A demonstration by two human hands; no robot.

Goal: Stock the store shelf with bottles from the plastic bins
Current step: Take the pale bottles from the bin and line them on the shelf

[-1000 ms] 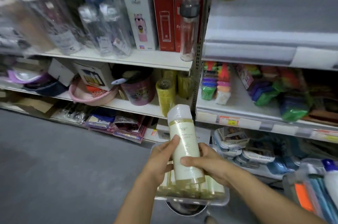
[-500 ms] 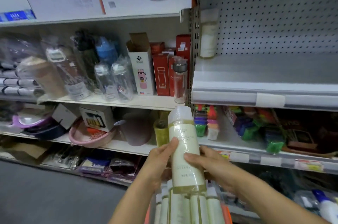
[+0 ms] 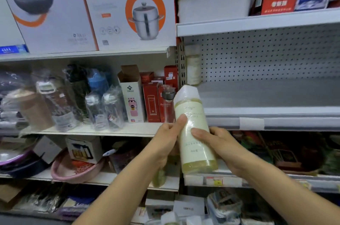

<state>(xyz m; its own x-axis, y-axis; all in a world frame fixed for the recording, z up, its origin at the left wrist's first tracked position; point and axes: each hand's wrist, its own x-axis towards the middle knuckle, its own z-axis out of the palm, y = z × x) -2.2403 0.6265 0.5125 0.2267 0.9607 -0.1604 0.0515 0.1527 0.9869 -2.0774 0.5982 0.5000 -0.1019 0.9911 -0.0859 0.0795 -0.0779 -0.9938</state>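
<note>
Tilted pale bottle (image 3: pixel 193 132) near shelf's (image 3: pixel 266 94) front left corner, left grip (image 3: pixel 165 140) and right grip (image 3: pixel 219 142) curled round it, second bottle (image 3: pixel 193 66) in shelf's back left corner.

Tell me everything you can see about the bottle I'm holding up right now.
The bottle is a tall cylinder, cream-white with pale yellow-green bands near top and bottom, a white cap, faint unreadable print and a glossy clear wrap. It looks plastic. It is in the air, top tilted slightly left, before the grey shelf. The left hand and right hand grip its middle from either side, thumbs on the front.
</note>
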